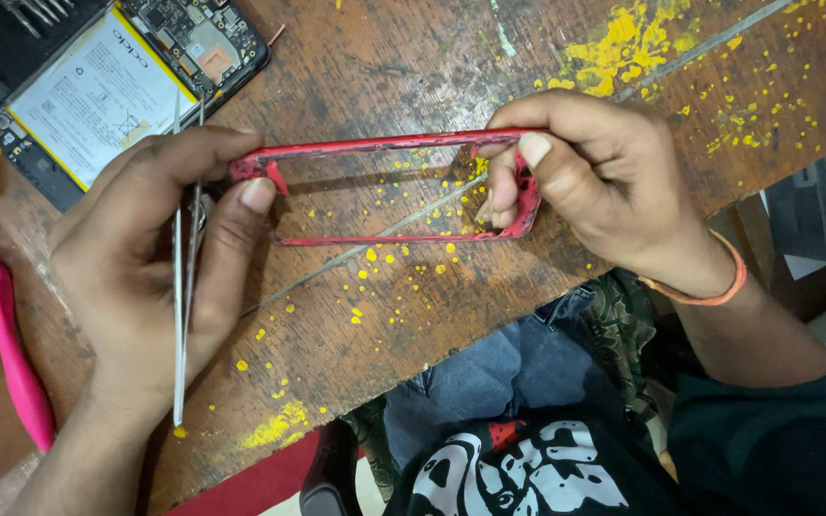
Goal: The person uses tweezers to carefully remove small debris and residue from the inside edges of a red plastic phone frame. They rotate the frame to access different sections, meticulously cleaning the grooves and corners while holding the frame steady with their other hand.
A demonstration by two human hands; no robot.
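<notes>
Both hands palm-inward over the wooden table (413,315), left hand (145,258) and right hand (595,182) fingers pinching opposite ends of a red phone frame (384,145).

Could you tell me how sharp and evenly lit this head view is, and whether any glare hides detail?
Head view: mostly sharp and evenly lit; the red phone frame casts only a soft shadow on the wooden table; mild glare on the tweezers in the left hand; the right hand is crisp.
</notes>
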